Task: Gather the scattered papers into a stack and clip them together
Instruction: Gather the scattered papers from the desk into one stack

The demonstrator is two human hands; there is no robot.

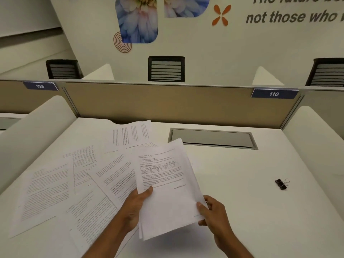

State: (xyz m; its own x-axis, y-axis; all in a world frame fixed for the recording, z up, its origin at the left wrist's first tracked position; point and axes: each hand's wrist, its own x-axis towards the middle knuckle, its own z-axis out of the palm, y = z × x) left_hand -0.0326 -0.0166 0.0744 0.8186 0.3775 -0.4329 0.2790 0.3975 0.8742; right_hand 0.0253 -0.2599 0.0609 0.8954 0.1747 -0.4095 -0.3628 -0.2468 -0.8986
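My left hand [136, 206]: it grips the left edge of the held stack, thumb on the top sheet and fingers hidden underneath.
My right hand [214, 213]: it pinches the lower right corner of the same stack, thumb on top.
Held stack [165, 185]: a few sheets lifted off the desk between my hands and tilted towards me. The top page has paragraphs and a small table, too fine to read.
Scattered papers [74, 185]: loose printed sheets lie fanned and overlapping on the desk to my left. The held stack covers the near edges of some, and their text is too small to read.
Binder clip [282, 183]: black with wire handles, it lies alone on the desk well to my right, apart from every sheet.
Desk [242, 211]: white top, with rounded white side dividers at its left and right.
Cable hatch [212, 138]: a grey recessed flap, just past the top corner of the held stack.
Partition [158, 103]: a tan panel across the back of the desk.
Number tags: "109" [40, 86] at the left and "110" [274, 94] at the right, white on blue.
Chairs [166, 68]: black slatted backs show beyond the partition.
Wall writing [292, 16]: I can read "not those who"; the rest is cut off.
Wall decals [137, 21]: blue flower prints, an orange four-petal mark and a spiral.
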